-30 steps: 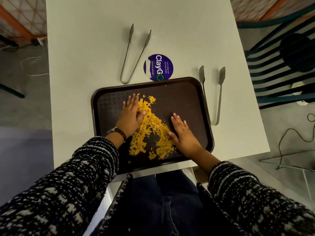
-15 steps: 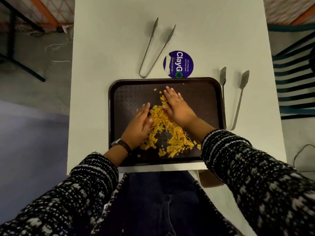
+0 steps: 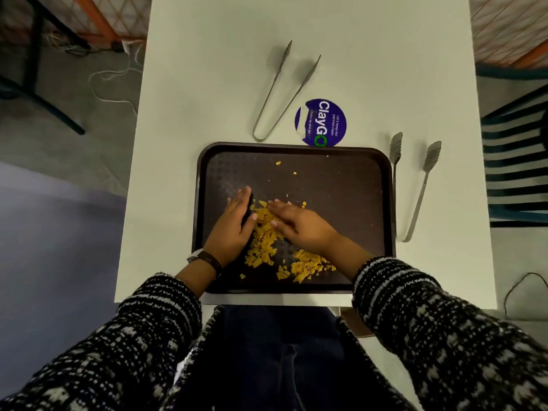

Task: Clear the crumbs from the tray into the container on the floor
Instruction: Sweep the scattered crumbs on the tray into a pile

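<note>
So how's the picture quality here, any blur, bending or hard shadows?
Head view: wide-angle bending bows the table edges; the left hand and right hand look slightly motion-smeared; the upper tongs cast a soft shadow; the crumbs and tray stay reasonably sharp.

Two tongs [image 3: 280, 93] [image 3: 415, 188] and a sticker [image 3: 321, 121] on the table [image 3: 207, 84].

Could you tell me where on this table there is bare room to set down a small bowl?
The table is bare on its far left, left of the plain tongs, and across the far edge beyond the round sticker. It is crowded by the tray, where the left hand and right hand gather crumbs; the toothed tongs fill its right strip.
</note>
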Demonstrator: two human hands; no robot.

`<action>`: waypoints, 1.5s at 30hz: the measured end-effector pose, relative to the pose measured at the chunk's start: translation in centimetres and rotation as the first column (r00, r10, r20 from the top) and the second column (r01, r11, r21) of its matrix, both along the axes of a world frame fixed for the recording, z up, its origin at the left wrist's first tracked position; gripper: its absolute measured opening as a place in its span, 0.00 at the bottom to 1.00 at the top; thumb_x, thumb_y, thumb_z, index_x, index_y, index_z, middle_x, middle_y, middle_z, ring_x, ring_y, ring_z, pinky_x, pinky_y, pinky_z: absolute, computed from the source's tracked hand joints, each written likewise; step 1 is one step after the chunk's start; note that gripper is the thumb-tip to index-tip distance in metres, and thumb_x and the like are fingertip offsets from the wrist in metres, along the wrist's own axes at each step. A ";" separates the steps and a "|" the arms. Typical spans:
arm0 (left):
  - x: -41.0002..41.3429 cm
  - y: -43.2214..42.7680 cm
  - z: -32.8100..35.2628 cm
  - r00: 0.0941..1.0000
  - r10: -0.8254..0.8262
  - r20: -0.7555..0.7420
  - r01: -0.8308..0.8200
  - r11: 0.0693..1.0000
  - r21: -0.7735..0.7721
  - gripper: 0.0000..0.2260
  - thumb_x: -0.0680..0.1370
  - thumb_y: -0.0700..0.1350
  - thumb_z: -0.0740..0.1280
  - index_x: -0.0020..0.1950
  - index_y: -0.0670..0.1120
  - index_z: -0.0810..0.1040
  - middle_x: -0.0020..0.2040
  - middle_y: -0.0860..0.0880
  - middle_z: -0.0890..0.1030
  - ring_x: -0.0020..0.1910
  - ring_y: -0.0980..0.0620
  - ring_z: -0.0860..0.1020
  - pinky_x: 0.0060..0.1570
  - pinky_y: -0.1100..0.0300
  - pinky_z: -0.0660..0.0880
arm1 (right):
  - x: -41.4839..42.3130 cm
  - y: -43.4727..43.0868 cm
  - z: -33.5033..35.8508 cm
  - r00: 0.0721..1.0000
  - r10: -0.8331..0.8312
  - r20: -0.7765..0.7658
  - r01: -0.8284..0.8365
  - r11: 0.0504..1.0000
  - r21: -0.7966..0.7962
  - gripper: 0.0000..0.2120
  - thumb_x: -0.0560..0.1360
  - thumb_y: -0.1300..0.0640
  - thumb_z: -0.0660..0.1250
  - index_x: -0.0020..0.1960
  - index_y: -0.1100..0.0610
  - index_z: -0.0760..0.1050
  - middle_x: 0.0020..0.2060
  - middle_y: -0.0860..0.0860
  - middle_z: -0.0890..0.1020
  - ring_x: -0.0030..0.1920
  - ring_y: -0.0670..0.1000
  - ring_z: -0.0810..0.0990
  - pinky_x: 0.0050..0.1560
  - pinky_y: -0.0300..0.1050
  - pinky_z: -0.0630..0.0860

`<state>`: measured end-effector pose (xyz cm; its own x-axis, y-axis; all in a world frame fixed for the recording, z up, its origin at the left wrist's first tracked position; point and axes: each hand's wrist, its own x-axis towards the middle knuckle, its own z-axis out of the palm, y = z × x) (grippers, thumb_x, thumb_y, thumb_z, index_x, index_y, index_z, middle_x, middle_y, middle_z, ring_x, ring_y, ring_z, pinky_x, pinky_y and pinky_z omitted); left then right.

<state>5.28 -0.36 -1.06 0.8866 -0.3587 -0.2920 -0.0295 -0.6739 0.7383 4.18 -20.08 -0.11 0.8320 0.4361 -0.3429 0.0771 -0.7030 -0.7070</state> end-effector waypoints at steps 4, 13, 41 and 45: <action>1.7 -2.1 -0.3 0.998 -0.063 0.011 0.063 0.997 0.043 0.27 0.81 0.48 0.54 0.76 0.45 0.47 0.77 0.47 0.49 0.76 0.52 0.47 0.73 0.61 0.41 | -1.1 -1.0 0.6 0.975 -0.216 0.044 0.214 0.975 0.055 0.21 0.80 0.51 0.56 0.70 0.58 0.68 0.71 0.53 0.69 0.73 0.48 0.63 0.74 0.43 0.59; 6.3 -6.4 -1.8 0.966 -0.251 0.055 0.224 0.928 0.298 0.30 0.80 0.52 0.54 0.76 0.42 0.44 0.78 0.43 0.44 0.76 0.47 0.42 0.73 0.52 0.38 | -4.3 -3.7 0.1 0.902 -0.429 0.046 0.428 0.903 0.017 0.22 0.80 0.52 0.56 0.71 0.59 0.65 0.73 0.55 0.64 0.75 0.50 0.56 0.75 0.43 0.50; 0.2 0.9 -0.4 0.992 0.044 0.122 -0.043 0.999 -0.008 0.21 0.76 0.43 0.57 0.70 0.44 0.68 0.70 0.45 0.70 0.69 0.57 0.64 0.71 0.65 0.55 | 2.4 -4.5 -2.4 0.992 -0.053 0.113 0.084 0.952 -0.294 0.32 0.79 0.43 0.52 0.77 0.56 0.46 0.77 0.51 0.47 0.77 0.51 0.42 0.76 0.56 0.39; -0.2 1.3 -0.3 0.992 0.058 0.115 -0.061 0.998 0.022 0.23 0.77 0.44 0.55 0.72 0.41 0.63 0.73 0.43 0.64 0.71 0.57 0.57 0.74 0.59 0.49 | 0.0 -3.1 -1.2 0.994 0.112 0.018 -0.110 0.990 -0.087 0.32 0.79 0.45 0.54 0.77 0.57 0.46 0.77 0.51 0.50 0.76 0.47 0.45 0.76 0.48 0.40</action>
<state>5.07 0.93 -1.34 0.9341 -0.2983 -0.1960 -0.0722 -0.6957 0.7147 4.16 -23.18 -1.33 0.7883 0.4958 -0.3643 0.1733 -0.7470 -0.6418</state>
